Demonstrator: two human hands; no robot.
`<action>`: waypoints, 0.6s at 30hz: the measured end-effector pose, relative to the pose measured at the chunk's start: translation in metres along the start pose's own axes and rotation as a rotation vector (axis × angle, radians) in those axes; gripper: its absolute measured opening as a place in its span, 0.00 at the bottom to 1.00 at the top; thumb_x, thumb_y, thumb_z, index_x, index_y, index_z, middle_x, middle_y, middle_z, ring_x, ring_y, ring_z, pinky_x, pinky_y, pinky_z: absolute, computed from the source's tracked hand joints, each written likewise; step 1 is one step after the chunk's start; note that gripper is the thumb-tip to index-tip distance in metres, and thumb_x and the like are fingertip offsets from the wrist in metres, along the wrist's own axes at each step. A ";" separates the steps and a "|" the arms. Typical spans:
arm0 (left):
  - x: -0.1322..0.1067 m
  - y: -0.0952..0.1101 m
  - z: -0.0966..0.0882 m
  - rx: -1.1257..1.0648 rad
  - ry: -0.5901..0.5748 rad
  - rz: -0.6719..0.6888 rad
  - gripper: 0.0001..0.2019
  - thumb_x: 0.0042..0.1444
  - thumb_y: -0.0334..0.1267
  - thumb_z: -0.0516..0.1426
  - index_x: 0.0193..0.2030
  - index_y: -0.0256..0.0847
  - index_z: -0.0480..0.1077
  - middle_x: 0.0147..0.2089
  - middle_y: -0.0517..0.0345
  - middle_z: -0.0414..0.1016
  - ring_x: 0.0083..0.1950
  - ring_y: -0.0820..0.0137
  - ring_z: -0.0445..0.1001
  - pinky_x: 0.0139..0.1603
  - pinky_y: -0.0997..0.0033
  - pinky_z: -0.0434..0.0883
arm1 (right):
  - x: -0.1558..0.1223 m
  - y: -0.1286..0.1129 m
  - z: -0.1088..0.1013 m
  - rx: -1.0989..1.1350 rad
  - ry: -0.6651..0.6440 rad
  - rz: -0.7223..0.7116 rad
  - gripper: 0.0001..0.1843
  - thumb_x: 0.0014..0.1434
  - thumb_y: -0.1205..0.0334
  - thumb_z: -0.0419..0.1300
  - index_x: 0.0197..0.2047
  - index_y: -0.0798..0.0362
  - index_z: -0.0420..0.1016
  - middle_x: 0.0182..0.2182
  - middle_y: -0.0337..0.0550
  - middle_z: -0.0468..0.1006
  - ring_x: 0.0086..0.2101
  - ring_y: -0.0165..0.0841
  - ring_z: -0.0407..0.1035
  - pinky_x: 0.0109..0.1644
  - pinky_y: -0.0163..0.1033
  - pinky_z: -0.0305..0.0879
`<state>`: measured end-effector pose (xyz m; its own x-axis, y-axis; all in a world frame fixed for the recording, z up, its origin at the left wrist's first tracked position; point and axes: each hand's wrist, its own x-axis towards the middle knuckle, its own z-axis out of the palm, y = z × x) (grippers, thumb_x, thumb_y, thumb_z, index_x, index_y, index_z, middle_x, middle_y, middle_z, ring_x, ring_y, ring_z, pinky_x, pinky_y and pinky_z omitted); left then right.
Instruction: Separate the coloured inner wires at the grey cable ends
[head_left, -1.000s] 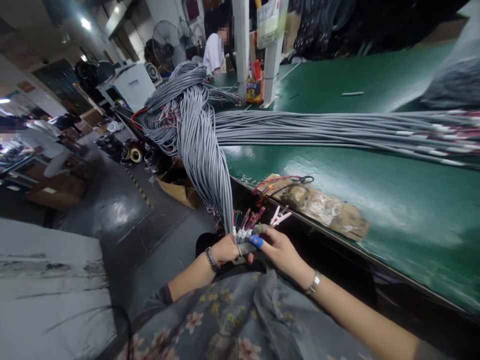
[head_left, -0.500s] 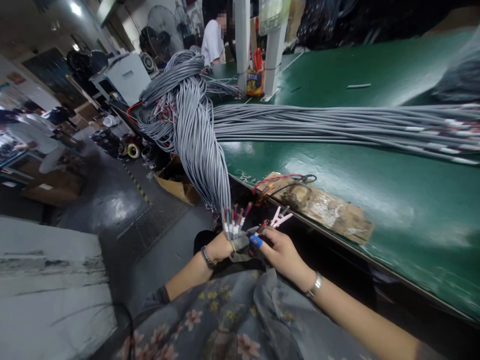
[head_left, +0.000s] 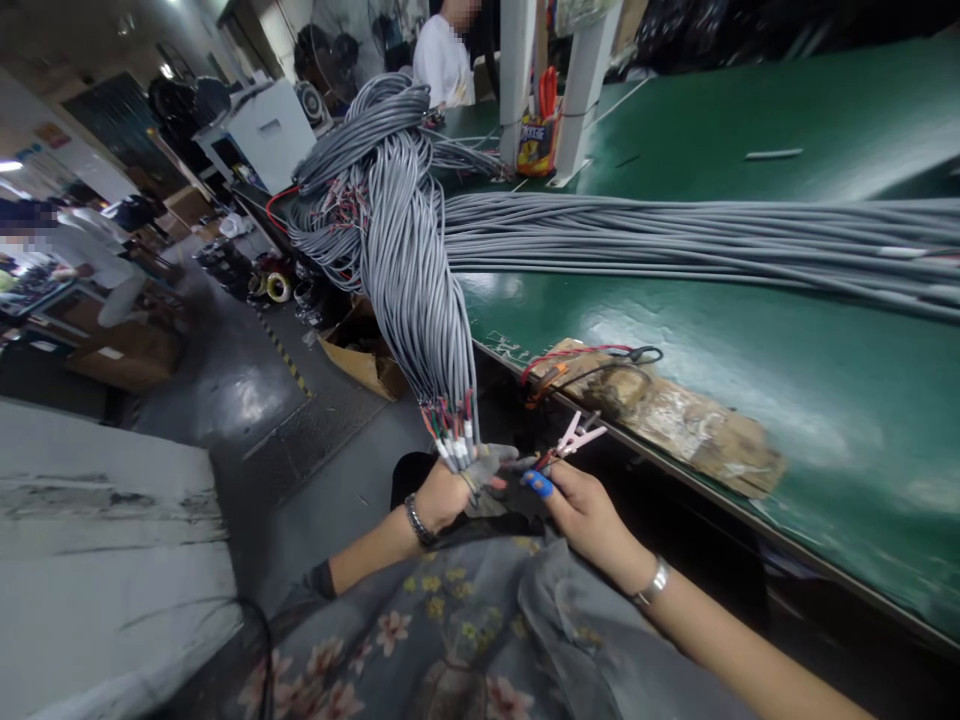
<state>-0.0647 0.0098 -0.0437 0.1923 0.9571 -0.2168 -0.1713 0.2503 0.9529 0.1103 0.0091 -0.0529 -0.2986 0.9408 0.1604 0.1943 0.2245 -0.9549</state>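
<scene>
A thick bundle of grey cables hangs off the edge of the green table, and its stripped ends show red, green and white wires. My left hand is closed round a few of those cable ends, just below the bundle. My right hand, with blue tape on one fingertip, pinches thin wires next to them. A pink clip on the table edge sits just above my right hand.
A worn wooden block with red and black leads lies at the table edge. More grey cables run across the table. White posts stand at the back. A person in white is beyond; cardboard boxes lie on the floor.
My left hand has turned the held cable ends to the left and lower, up against the hanging bundle. The right hand has stayed by the clip. The view has shifted a little.
</scene>
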 end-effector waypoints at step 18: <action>0.000 0.013 0.026 0.309 -0.122 -0.188 0.23 0.36 0.57 0.66 0.21 0.37 0.67 0.19 0.60 0.69 0.18 0.74 0.67 0.21 0.75 0.66 | 0.001 -0.009 0.001 0.672 0.036 0.431 0.19 0.42 0.47 0.70 0.29 0.51 0.69 0.19 0.34 0.72 0.20 0.31 0.67 0.26 0.37 0.63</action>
<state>-0.0422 0.0091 -0.0263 0.3099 0.8696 -0.3844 0.1735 0.3459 0.9221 0.1076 0.0084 -0.0442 -0.2925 0.9201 -0.2603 -0.3226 -0.3512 -0.8790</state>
